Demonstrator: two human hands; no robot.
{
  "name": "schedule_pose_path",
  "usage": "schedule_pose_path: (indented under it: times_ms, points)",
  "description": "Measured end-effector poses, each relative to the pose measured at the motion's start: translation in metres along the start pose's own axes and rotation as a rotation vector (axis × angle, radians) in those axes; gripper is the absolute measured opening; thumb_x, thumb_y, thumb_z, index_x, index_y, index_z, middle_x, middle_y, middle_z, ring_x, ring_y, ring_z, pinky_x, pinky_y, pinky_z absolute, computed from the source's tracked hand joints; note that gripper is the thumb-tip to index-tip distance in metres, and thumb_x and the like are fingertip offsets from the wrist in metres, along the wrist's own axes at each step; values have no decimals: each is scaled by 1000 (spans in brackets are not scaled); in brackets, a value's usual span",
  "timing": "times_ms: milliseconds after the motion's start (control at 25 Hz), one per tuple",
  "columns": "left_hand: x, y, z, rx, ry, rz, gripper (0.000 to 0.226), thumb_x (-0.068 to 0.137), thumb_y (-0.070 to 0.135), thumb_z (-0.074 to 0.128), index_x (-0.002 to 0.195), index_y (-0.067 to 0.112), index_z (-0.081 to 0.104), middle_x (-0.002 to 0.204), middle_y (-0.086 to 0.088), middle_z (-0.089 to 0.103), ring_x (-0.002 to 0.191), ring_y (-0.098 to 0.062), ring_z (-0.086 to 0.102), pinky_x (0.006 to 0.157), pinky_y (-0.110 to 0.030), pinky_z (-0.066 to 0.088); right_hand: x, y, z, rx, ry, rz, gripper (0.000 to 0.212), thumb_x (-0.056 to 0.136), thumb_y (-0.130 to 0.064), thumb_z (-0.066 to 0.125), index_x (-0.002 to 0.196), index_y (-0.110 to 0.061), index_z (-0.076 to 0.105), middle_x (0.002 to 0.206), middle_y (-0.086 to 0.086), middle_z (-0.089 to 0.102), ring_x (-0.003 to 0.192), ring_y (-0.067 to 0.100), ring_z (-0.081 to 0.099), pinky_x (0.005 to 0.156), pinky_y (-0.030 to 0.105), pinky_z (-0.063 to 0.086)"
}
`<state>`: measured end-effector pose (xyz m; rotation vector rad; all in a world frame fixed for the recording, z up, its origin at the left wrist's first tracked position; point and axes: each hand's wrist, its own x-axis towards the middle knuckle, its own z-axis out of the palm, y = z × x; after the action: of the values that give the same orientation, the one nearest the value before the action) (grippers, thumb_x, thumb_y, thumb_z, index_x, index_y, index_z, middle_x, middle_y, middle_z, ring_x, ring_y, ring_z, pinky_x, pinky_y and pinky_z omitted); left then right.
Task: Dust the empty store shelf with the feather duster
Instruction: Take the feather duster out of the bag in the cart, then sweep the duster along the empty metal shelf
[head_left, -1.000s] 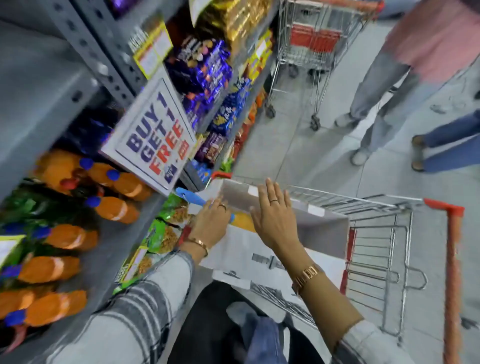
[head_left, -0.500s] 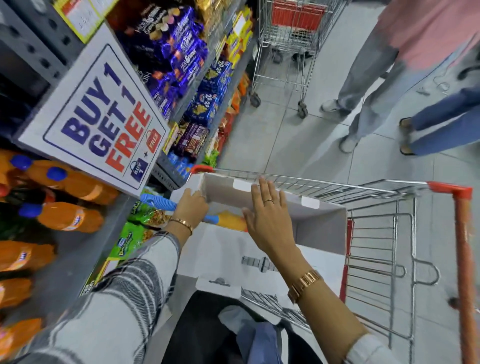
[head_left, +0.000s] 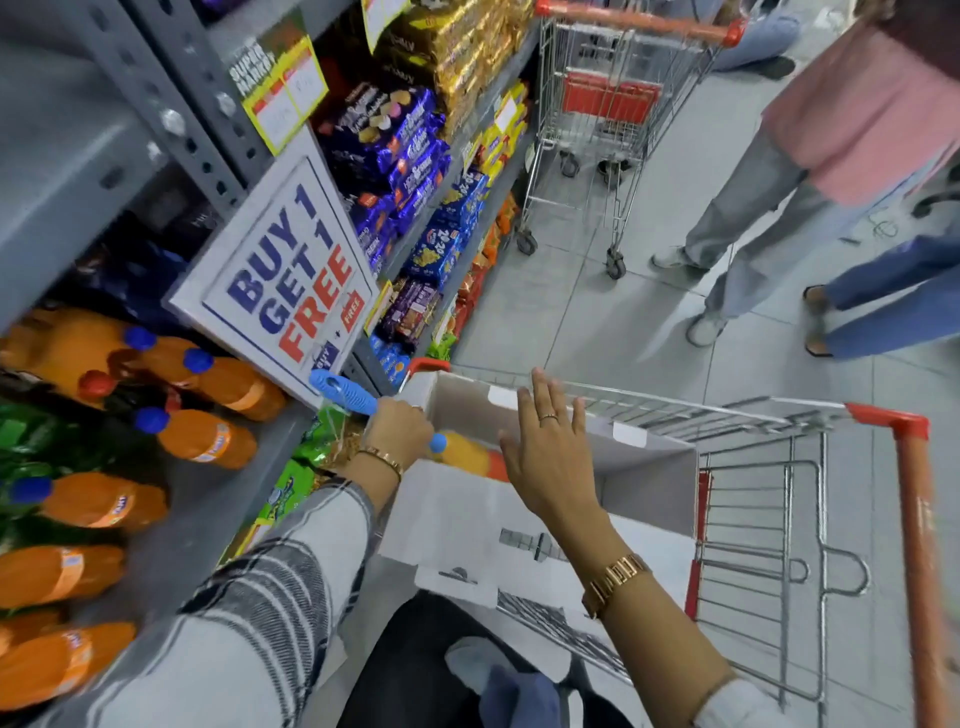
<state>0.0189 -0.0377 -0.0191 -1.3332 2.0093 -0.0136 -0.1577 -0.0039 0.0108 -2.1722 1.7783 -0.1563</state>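
Now the left hand (head_left: 397, 426) grips the blue duster handle (head_left: 345, 396) at nine o'clock; the right hand (head_left: 550, 452) hovers open, empty, over the box (head_left: 649, 483).

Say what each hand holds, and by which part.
The left hand grips the duster by the middle of its blue handle; its head isn't visible. The right hand holds nothing, open above the box.

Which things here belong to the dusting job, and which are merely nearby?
Job:
left hand, closed round the duster's blue handle
grey shelf

Nearby:
right hand, open above the white box
orange bottles
promo sign
trolley
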Motion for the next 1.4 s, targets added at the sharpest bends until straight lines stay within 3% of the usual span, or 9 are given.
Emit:
schedule_pose_path:
  times_ms: [160,360,560,640,720,840,1120,1280,1400]
  points:
    - [-50,-42,-60,25,102,-8,22,92,16,46,93,13,67,99,-4,71,88,-22,67,45,-24,16,-4,-27,-45,46,58,-46,52,97,-28,37,141,-5,21,156,14,3,143,28,5,115,43,7]
    - [-129,-114,-169,10,210,-115,19,86,9,50,95,10,67,101,-7,71,93,-28,68,65,-32,43,-6,-80,-117,156,176,-130,53,97,-30,37,141,-4,22,155,16,8,142,29,8,115,40,11]
    - [-232,-176,-280,135,380,-156,20,86,10,51,98,15,66,99,-5,71,70,-21,63,48,-20,26,2,-148,-207,193,330,-228,54,97,-33,38,142,-8,21,155,14,10,143,28,9,115,43,11]
    - [-275,-193,-319,140,400,-222,17,86,10,52,94,12,66,101,-6,70,83,-25,67,51,-20,26,2,-177,-247,200,409,-280,55,97,-34,39,142,-8,22,155,14,14,142,29,12,114,44,12]
    - [-322,-210,-354,146,444,-306,18,87,10,52,99,9,66,106,-8,70,97,-30,66,64,-30,40,-2,-206,-291,233,495,-332,57,96,-35,43,141,-7,24,153,17,18,141,32,16,113,49,15]
    - [-400,-237,-390,108,538,-427,24,85,13,54,105,15,67,106,-7,71,99,-30,66,70,-33,43,-17,-253,-350,308,618,-419,58,94,-37,46,140,-7,28,153,17,20,139,32,20,111,52,18]
    - [-607,-296,-384,-112,679,-871,33,83,51,53,86,25,74,69,2,62,71,-22,57,49,-20,23,-86,-387,-429,409,966,-842,39,83,2,57,121,2,51,130,25,53,106,42,58,86,51,49]
    - [-713,-321,-329,-412,768,-1073,22,81,43,58,73,27,72,58,8,60,54,-12,55,48,-19,29,-135,-468,-440,479,1001,-1007,44,79,2,38,120,1,54,121,20,62,109,36,59,92,53,46]
    - [-748,-330,-275,-643,813,-1087,20,85,24,60,75,14,75,52,6,62,38,-8,50,43,-17,35,-162,-510,-427,605,891,-1098,36,86,-2,43,120,3,53,119,23,62,112,40,56,97,59,39]
